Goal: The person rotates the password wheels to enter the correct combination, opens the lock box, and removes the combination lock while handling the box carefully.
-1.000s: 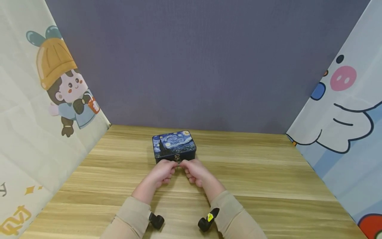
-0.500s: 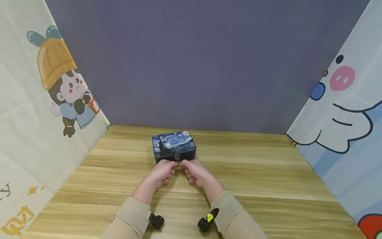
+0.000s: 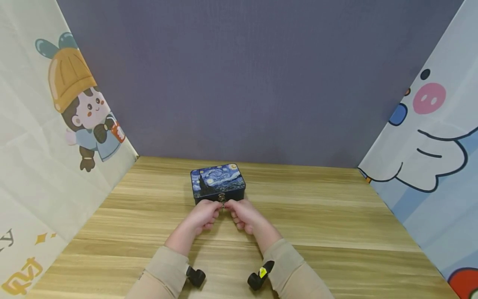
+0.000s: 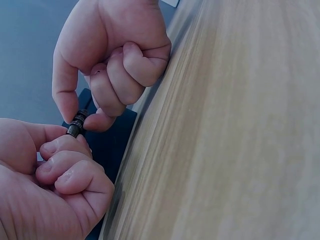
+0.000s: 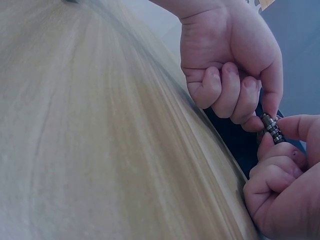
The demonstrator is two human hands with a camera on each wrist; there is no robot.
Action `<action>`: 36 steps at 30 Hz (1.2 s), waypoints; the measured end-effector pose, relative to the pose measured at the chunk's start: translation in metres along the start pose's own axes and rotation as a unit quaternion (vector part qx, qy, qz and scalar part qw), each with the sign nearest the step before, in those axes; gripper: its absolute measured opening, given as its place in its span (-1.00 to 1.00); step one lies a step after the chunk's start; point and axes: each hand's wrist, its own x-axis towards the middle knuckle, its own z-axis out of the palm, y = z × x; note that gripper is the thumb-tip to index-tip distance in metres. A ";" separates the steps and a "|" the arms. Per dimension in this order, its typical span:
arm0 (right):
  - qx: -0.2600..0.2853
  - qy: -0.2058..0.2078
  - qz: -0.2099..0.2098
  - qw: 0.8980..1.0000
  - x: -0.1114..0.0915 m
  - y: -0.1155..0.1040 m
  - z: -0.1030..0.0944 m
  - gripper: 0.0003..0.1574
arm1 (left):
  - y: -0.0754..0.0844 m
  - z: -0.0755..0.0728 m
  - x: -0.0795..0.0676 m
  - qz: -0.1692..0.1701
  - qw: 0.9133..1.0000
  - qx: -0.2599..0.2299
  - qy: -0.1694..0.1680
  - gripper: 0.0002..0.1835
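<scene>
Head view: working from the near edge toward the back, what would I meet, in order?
Two black wrist cameras → the left hand and the right hand, side by side → the blue box with the starry lid → the purple-grey backdrop.

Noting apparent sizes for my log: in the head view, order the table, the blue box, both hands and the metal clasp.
1. Table
2. Blue box
3. Left hand and right hand: too alike to rank
4. Metal clasp
</scene>
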 end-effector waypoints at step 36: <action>0.033 -0.008 0.025 0.999 0.002 -0.002 -0.005 -0.70 | 0.001 0.000 0.000 -0.003 1.000 -0.004 -0.005 -0.68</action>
